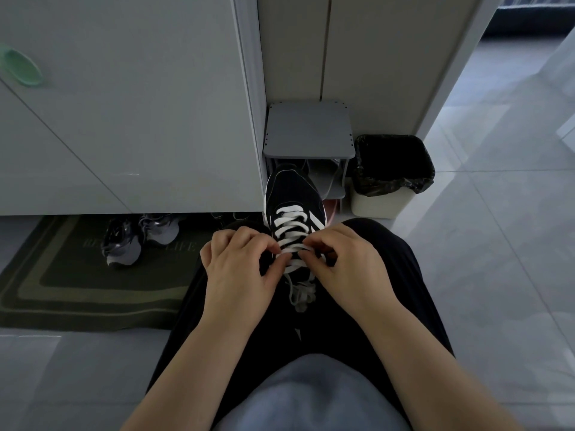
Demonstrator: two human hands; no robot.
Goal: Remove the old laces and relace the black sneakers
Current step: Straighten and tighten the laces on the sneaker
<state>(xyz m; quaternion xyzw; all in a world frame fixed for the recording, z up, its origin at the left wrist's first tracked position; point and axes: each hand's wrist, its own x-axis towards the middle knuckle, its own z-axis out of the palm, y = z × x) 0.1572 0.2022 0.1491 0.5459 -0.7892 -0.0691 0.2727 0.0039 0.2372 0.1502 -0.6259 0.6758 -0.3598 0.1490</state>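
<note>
A black sneaker (292, 189) with white side stripes lies on my lap, toe pointing away from me. White laces (291, 227) cross its upper in several rows. My left hand (241, 269) grips the sneaker's left side near the tongue, thumb and fingertips pinching the lace. Opposite it, my right hand (343, 262) pinches the same lace row from the right. Loose lace ends (300, 293) bunch up between my wrists, below the sneaker's opening. The heel of the sneaker is hidden by my hands.
A grey step stool (308, 132) stands ahead against a white cabinet (124, 119). To the stool's right stands a bin with a black liner (390, 172). At the left, a pair of grey sneakers (137, 239) rests on a green doormat (77, 281). Tiled floor (497, 244) spreads to the right.
</note>
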